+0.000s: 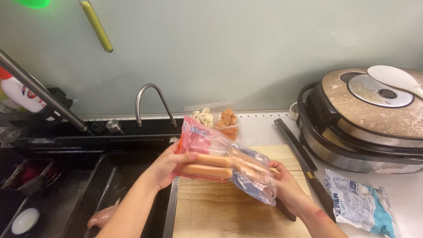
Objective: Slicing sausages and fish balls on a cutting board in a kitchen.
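Two hands hold one sausage pack (229, 165) over the cutting board (211, 202), right beside the black sink (110, 185). Left hand (169, 165) pinches the pink end, thumb on top; right hand (286, 185) grips the clear end from below. Behind sit a faucet (150, 99) and a bag of cut pieces (216, 119); a knife (308, 172) lies on the board's right, a rice cooker (365, 119) and a blue-white packet (359, 205) farther right. Slick plastic could slip — the pack might drop toward the sink, I judge, or the right wrist might nudge the knife.
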